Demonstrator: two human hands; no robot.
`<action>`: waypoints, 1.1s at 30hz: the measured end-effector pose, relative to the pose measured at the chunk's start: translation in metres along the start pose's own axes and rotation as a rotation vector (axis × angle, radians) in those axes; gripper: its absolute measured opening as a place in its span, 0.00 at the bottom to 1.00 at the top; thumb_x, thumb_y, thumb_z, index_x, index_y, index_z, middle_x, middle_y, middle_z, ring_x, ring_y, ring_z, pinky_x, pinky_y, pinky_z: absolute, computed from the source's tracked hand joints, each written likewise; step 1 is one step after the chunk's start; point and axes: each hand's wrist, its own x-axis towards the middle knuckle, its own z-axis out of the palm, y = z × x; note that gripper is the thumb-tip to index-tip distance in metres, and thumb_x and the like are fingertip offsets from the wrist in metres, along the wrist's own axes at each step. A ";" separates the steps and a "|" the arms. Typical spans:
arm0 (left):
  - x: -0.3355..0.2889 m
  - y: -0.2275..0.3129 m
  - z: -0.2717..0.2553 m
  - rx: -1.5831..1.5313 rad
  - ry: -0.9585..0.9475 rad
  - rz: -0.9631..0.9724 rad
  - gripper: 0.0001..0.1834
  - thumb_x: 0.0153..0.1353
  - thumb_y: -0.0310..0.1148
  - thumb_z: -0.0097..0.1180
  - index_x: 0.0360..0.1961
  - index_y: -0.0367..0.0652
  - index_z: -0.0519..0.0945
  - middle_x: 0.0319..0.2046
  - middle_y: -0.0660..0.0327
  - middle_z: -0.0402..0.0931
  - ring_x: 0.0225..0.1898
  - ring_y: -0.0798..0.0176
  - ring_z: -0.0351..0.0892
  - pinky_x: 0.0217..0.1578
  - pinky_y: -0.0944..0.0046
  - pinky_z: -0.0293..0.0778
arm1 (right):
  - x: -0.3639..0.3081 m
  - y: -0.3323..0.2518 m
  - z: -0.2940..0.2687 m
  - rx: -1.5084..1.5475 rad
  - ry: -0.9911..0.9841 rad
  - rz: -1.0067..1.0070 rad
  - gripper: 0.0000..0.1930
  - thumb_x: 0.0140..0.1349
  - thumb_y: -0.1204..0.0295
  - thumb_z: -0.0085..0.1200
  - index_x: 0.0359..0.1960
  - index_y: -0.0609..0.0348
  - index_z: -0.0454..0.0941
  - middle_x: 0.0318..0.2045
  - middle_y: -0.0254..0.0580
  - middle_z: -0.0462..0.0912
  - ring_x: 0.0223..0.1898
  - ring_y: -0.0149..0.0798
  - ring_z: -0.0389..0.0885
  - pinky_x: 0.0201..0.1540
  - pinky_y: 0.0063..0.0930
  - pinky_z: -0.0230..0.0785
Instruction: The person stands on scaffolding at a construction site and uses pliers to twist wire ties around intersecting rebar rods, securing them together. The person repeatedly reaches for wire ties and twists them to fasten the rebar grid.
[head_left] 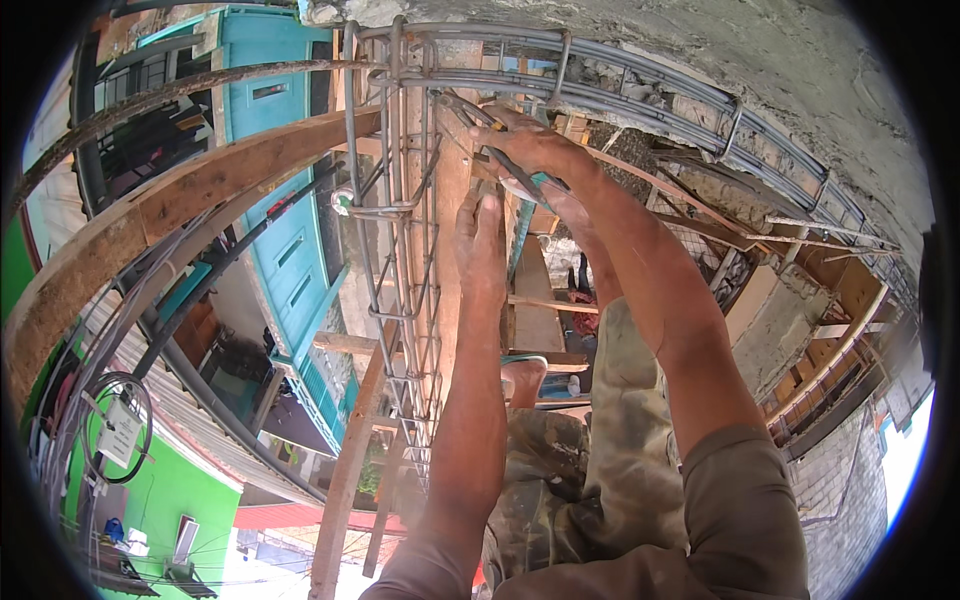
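Observation:
My right hand (535, 145) is closed around a dark pincer-like hand tool (515, 172). Its handles stick out below my fingers, and its far end points at the upper part of an upright wooden board (450, 180). My left hand (480, 235) lies against that board just below, thumb pointing up and fingers stretched along the wood; part of the fingers is hidden. Beside the board, on the left, runs an upright cage of steel rebar (390, 210) tied with square stirrups. A second rebar cage (640, 95) curves away to the right from its top.
Rough concrete (800, 90) borders the upper right. Wooden beams (170, 190) and a brown bar cross on the left, near a turquoise panel wall (280, 260). Cables and a meter box (120, 432) hang lower left. My sandalled foot (525, 380) stands among planks, with a drop beneath.

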 end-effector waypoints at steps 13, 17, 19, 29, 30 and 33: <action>0.033 0.005 -0.003 -0.608 -0.144 0.061 0.06 0.59 0.23 0.48 0.38 0.40 0.73 0.28 0.62 0.75 0.28 0.67 0.73 0.49 0.60 0.73 | 0.007 0.003 0.000 -0.029 -0.010 0.090 0.45 0.56 0.33 0.45 0.69 0.48 0.58 0.46 0.48 0.82 0.51 0.42 0.79 0.53 0.39 0.69; 0.022 -0.005 -0.023 -0.662 -0.247 -0.111 0.05 0.59 0.23 0.48 0.35 0.42 0.73 0.24 0.66 0.71 0.20 0.72 0.67 0.39 0.66 0.75 | 0.009 0.006 0.004 -0.044 0.019 0.053 0.43 0.58 0.34 0.45 0.68 0.49 0.59 0.39 0.47 0.84 0.46 0.41 0.81 0.48 0.41 0.72; 0.026 -0.002 -0.036 -0.407 -0.209 -0.149 0.03 0.58 0.24 0.49 0.33 0.43 0.73 0.21 0.67 0.70 0.18 0.74 0.64 0.34 0.69 0.74 | -0.001 0.001 -0.002 -0.054 0.029 0.037 0.44 0.58 0.34 0.45 0.67 0.51 0.60 0.38 0.48 0.83 0.46 0.42 0.81 0.47 0.41 0.72; 0.035 -0.015 -0.032 -0.549 -0.384 -0.333 0.05 0.52 0.24 0.55 0.28 0.40 0.71 0.28 0.54 0.78 0.24 0.68 0.74 0.31 0.70 0.73 | -0.008 -0.013 -0.015 -0.198 0.008 0.083 0.45 0.56 0.32 0.46 0.65 0.55 0.61 0.45 0.56 0.80 0.47 0.49 0.80 0.48 0.45 0.70; 0.042 -0.013 -0.039 -0.664 -0.515 -0.420 0.03 0.53 0.23 0.52 0.29 0.38 0.72 0.30 0.52 0.79 0.25 0.64 0.77 0.32 0.71 0.74 | -0.007 -0.018 -0.020 -0.194 -0.043 0.119 0.48 0.54 0.31 0.46 0.65 0.57 0.61 0.47 0.58 0.79 0.49 0.48 0.79 0.50 0.43 0.69; 0.031 -0.008 -0.024 0.072 -0.217 -0.094 0.03 0.53 0.20 0.50 0.30 0.38 0.73 0.36 0.48 0.79 0.25 0.66 0.77 0.31 0.74 0.74 | 0.004 -0.004 -0.030 -0.332 -0.062 0.098 0.55 0.54 0.29 0.44 0.70 0.63 0.51 0.54 0.59 0.75 0.53 0.51 0.77 0.56 0.39 0.66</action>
